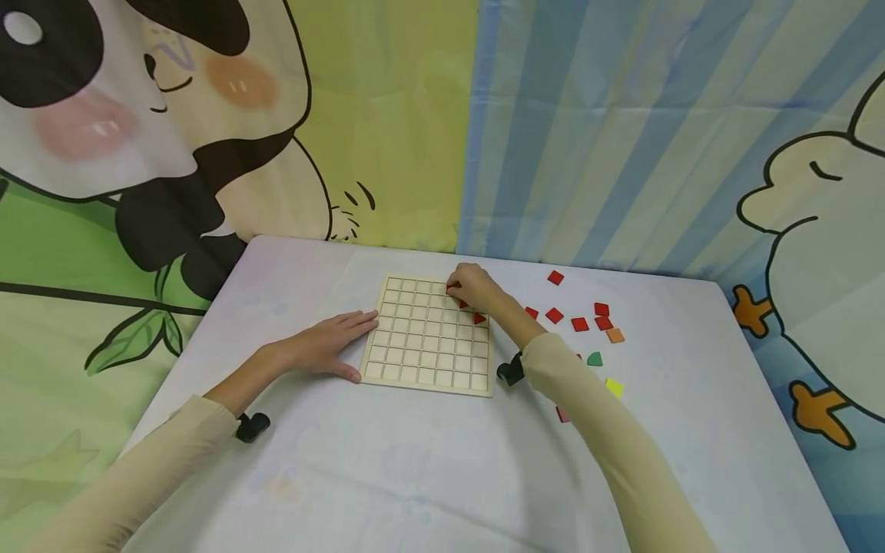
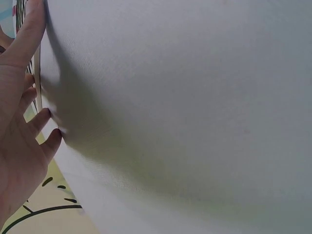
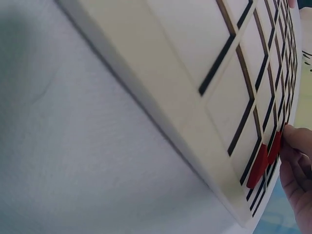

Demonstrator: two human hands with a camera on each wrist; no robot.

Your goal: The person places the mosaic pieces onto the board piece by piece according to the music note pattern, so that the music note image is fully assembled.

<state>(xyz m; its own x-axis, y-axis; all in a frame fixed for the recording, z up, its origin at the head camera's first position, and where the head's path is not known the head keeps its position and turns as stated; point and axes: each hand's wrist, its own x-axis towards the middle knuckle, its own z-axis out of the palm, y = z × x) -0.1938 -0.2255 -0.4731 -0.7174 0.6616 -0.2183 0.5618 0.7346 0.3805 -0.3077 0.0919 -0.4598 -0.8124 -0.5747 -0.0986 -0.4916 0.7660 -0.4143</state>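
A pale wooden grid board lies on the table, its square cells framed by thin raised strips. My left hand has its fingers spread along the board's left edge, fingertips and thumb right at the frame. At the board's far right part, my right hand pinches a small red tile over a cell. Two more red tiles sit in cells on a diagonal toward the right edge; the right wrist view shows one red tile close to the fingertips. The right hand partly covers the tile it holds.
Right of the board lie several loose red tiles, an orange tile, a green piece and a yellow tile. A pink piece is partly hidden by the right sleeve. Printed cloth hangs behind the white table.
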